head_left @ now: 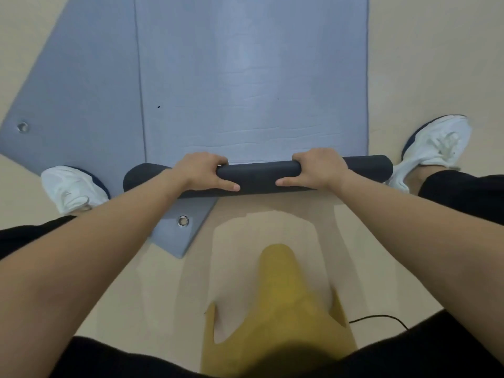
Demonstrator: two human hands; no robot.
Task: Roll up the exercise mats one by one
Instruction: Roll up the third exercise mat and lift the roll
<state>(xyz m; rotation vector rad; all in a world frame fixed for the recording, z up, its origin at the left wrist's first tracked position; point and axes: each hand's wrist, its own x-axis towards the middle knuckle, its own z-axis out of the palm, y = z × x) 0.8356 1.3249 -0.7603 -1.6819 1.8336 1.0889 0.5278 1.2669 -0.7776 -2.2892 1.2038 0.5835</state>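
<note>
A blue-grey exercise mat (251, 77) lies flat on the floor, stretching away from me. Its near end is wound into a thin dark roll (259, 174) lying across the mat. My left hand (201, 171) grips the roll left of its middle, fingers curled over the far side and thumb along the near side. My right hand (319, 169) grips it the same way right of the middle. A second blue-grey mat (73, 105) lies at an angle under the first one, with metal eyelets (183, 221) at its corners.
My feet in white shoes stand on either side of the roll, the left shoe (72, 189) on the lower mat's edge, the right shoe (433, 148) on the beige floor. A yellow garment (281, 309) hangs below me. A thin black cable (381, 319) lies at lower right.
</note>
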